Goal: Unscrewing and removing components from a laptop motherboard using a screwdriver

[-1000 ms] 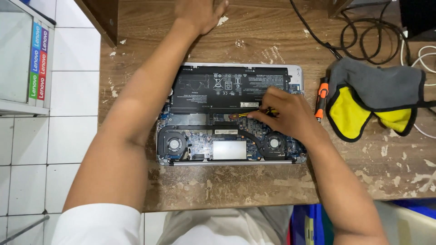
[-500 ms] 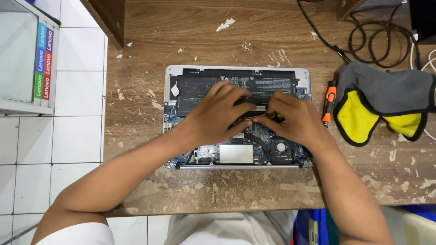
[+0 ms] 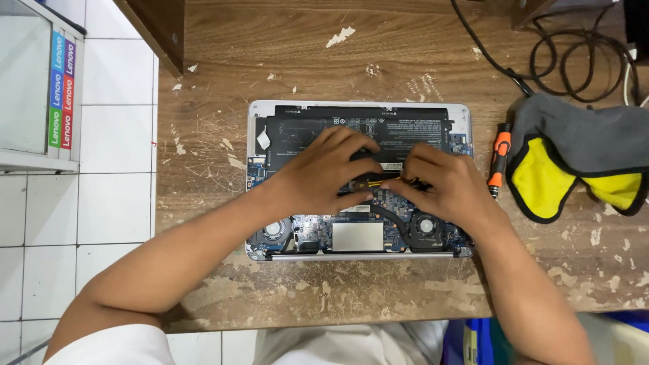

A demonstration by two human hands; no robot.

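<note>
Worn wooden desk (image 3: 284,61): both hands (image 3: 385,179) curled over opened laptop (image 3: 358,233).

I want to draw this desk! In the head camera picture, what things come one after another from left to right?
White floor tiles → open laptop → left hand → right hand → orange screwdriver → grey and yellow cloth.

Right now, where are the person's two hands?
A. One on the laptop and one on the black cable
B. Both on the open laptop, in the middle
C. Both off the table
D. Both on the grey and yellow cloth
B. The left hand and the right hand meet over the middle of the open laptop, fingers at the lower edge of its black battery; the cloth lies untouched to the right.
</note>
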